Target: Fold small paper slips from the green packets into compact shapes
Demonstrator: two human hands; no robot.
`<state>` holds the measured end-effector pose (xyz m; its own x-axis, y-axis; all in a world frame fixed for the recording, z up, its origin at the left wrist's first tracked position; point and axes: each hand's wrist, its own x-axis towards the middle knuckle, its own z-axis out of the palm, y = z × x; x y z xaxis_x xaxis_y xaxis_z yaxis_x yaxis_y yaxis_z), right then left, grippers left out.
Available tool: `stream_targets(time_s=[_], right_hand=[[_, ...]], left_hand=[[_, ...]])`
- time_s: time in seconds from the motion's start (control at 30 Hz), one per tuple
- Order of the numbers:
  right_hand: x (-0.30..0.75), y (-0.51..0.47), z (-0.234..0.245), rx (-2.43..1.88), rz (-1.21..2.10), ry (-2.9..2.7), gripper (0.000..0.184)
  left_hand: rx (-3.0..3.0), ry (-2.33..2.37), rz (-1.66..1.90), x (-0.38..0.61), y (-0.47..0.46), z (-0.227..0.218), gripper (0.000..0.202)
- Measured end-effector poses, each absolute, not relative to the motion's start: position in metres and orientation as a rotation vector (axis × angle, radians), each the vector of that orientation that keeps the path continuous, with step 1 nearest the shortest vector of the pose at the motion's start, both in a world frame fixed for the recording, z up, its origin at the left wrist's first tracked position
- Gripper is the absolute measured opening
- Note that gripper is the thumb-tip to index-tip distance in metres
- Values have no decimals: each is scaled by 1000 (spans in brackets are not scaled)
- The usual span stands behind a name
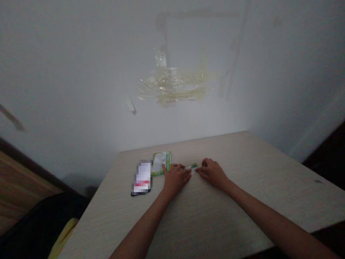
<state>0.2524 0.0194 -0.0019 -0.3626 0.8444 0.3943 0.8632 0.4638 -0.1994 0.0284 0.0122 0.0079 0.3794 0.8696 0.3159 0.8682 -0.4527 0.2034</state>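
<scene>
A small green-and-white printed strip lies on the table between my hands, partly covered by fingers. My left hand rests palm down with its fingertips on the strip's left part. Its thumb is spread out towards a green-and-white printed packet, overlapping the packet's lower right corner. At the strip's right end, my right hand is closed in a pinch, thumb and forefinger together at the edge. What exactly the fingertips cover is too small to make out.
A phone with a blurred-out screen lies left of the packet. The pale wooden table meets a wall behind, which bears old clear tape. Dark and yellow cloth hangs beyond the left edge.
</scene>
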Motion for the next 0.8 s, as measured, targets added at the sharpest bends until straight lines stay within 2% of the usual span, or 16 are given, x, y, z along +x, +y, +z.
stream_targets(time_s=[0.47, 0.8], right_hand=[[255, 24, 1, -1567, -165, -2188, 20], [265, 33, -13, -1384, -54, -2169, 22]], left_hand=[[2594, 1651, 593, 29, 12, 8, 27], [2600, 1617, 644, 28, 11, 6, 28]])
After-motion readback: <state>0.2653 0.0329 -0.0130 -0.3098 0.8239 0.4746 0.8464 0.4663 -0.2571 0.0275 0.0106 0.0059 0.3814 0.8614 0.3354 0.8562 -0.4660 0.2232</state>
